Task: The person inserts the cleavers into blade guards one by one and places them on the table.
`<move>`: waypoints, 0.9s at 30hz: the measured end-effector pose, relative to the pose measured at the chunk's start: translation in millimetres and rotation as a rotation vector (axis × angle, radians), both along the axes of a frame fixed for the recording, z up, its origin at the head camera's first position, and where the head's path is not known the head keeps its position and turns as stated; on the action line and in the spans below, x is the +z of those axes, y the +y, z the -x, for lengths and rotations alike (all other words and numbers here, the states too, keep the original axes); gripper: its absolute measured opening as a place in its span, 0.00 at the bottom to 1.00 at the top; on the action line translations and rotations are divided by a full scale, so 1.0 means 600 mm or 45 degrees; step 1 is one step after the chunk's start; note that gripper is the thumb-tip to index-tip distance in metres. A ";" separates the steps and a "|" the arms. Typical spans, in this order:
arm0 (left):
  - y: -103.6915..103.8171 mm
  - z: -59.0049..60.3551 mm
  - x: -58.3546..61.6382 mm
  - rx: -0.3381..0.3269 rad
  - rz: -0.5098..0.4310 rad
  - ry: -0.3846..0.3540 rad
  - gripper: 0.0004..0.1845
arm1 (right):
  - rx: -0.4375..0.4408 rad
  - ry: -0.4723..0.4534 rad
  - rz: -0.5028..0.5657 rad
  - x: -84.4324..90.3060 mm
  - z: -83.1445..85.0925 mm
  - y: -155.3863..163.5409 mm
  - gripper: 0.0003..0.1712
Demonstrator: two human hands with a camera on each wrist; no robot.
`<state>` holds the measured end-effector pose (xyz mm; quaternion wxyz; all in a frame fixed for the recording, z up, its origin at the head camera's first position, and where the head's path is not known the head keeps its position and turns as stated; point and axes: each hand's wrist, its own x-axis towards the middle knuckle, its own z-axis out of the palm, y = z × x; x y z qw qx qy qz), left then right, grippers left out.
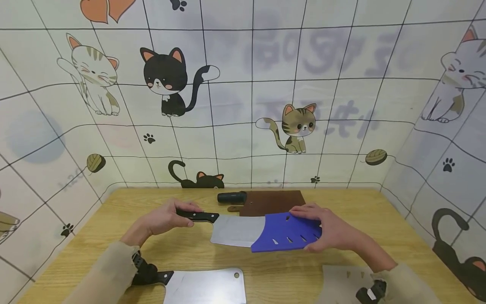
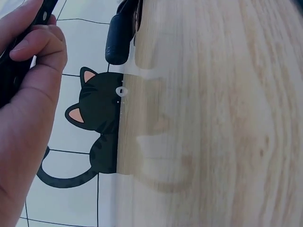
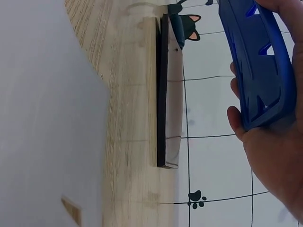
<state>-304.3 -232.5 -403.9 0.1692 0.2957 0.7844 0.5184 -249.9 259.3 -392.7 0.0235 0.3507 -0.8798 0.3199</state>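
In the head view my left hand (image 1: 167, 219) grips the black handle (image 1: 203, 217) of a kitchen knife, raised over the table. Its broad steel blade (image 1: 239, 231) points right, and the front part is hidden inside a blue slotted blade cover (image 1: 286, 234). My right hand (image 1: 330, 230) pinches the cover's far end, thumb below and fingers along the top. From the right wrist view, the hollow end of the blue cover (image 3: 258, 61) shows between thumb and fingers. The left wrist view shows fingers curled round the dark handle.
A cleaver (image 1: 206, 287) lies at the table's front, its handle partly behind the left wrist. At front right lies a pale slotted blade cover (image 1: 341, 280). Near the back wall, a brown sheath (image 1: 273, 200) lies with a black knife handle (image 1: 231, 197) sticking out left.
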 end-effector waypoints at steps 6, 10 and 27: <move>0.015 -0.006 -0.009 0.119 -0.012 0.025 0.19 | -0.082 0.011 0.009 0.003 -0.001 0.006 0.53; 0.027 -0.012 -0.011 0.190 -0.043 0.017 0.21 | -0.139 0.017 0.006 0.001 0.001 0.005 0.52; 0.058 -0.006 0.003 0.030 0.072 0.138 0.21 | -0.019 -0.009 0.044 -0.007 0.006 -0.013 0.52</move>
